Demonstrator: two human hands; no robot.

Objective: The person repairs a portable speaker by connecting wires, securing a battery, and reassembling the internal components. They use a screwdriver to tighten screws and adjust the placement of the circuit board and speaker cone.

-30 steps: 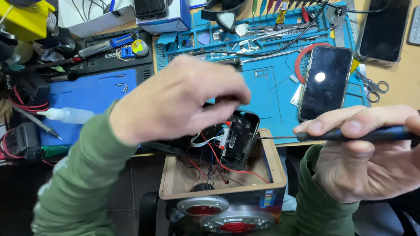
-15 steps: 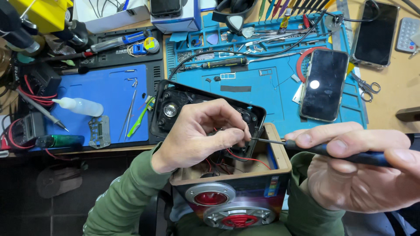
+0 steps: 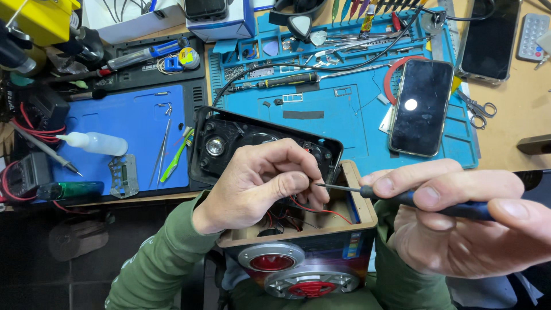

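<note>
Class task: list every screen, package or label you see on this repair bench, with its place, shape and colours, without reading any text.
Phone: on the blue mat, right of centre; dark rectangular screen, one white glare spot.
Second phone: top right, on the wooden bench; dark screen.
White box: top centre; blue sides.
Remote: top right corner; grey, buttoned.

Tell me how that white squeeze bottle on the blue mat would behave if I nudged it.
The white squeeze bottle lies on its side, and its round body would probably roll. It looks like thin plastic, so likely light and squashy. Its tapered nozzle may make it roll in a curve across the blue mat.
</note>
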